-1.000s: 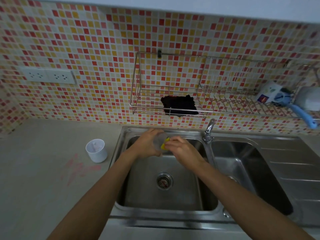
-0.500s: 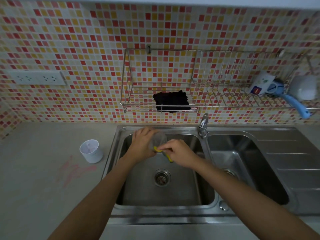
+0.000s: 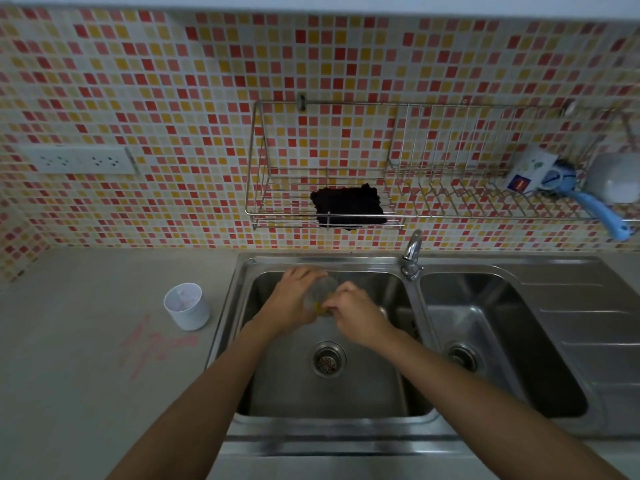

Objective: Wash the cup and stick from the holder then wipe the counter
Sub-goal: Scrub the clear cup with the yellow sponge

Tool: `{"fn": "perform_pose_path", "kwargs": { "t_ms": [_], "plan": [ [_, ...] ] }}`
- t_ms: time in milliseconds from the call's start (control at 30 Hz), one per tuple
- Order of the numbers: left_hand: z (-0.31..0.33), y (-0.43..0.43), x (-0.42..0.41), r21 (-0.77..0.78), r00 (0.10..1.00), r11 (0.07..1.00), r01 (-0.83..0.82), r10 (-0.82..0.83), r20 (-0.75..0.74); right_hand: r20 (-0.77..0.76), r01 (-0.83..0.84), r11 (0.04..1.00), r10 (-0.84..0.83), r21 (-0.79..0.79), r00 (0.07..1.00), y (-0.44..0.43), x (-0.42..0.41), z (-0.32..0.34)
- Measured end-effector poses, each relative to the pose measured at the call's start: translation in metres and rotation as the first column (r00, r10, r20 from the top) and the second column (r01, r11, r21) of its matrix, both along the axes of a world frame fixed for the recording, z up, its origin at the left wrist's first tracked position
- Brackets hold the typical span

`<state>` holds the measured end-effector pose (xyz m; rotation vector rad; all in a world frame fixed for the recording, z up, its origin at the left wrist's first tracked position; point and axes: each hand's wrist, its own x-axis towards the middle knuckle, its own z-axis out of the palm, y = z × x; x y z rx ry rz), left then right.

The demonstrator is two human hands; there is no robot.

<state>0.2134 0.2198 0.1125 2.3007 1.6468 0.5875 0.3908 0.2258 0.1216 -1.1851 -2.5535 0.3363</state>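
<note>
Over the left sink basin [image 3: 346, 393] my left hand [image 3: 292, 297] grips a clear cup [image 3: 322, 289], tipped on its side. My right hand [image 3: 356, 315] holds a yellow sponge [image 3: 320, 309] pushed into the cup's mouth; only a sliver of yellow shows. A white holder [image 3: 187, 306] stands on the grey counter [image 3: 86, 393] to the left of the sink. Pink smears [image 3: 152, 344] mark the counter in front of the holder. No stick is visible.
A tap [image 3: 412, 254] rises between the two basins. On the tiled wall hangs a wire rack [image 3: 277, 213] with a black cloth [image 3: 348, 206], a printed mug [image 3: 530, 174], a blue-handled brush [image 3: 595, 206] and a white pot [image 3: 616, 181]. A drainboard [image 3: 588, 323] lies at the right.
The sponge has gone from the cup's outer side into its mouth. Both hands stay over the left basin; the view has shifted slightly.
</note>
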Motion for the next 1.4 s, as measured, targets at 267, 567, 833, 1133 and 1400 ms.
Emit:
{"fn": "perform_pose_path", "kwargs": {
  "t_ms": [267,567,833,1133,1400],
  "plan": [
    [0.02,0.009,-0.004,0.056,0.998,0.998,-0.005,0.002,0.064,-0.02,-0.035,0.975,0.04,0.22,0.999,0.01,0.004,0.013],
    [0.013,0.002,-0.005,-0.03,0.992,0.999,-0.014,0.018,0.122,0.098,-0.118,0.949,0.093,0.293,0.991,0.019,0.014,0.015],
    [0.015,0.0,-0.013,-0.086,0.987,0.996,0.0,0.014,0.16,-0.058,-0.127,0.986,0.134,0.107,0.989,0.003,0.017,0.002],
    [0.018,-0.007,-0.005,-0.113,0.945,0.993,-0.027,0.062,0.321,-0.018,-0.196,0.909,0.218,0.369,0.976,0.013,0.024,0.014],
    [0.018,-0.004,-0.008,0.002,0.948,0.996,-0.094,0.089,0.306,-0.063,-0.167,0.976,0.177,0.143,0.982,0.012,0.011,0.011]
  ]
}}
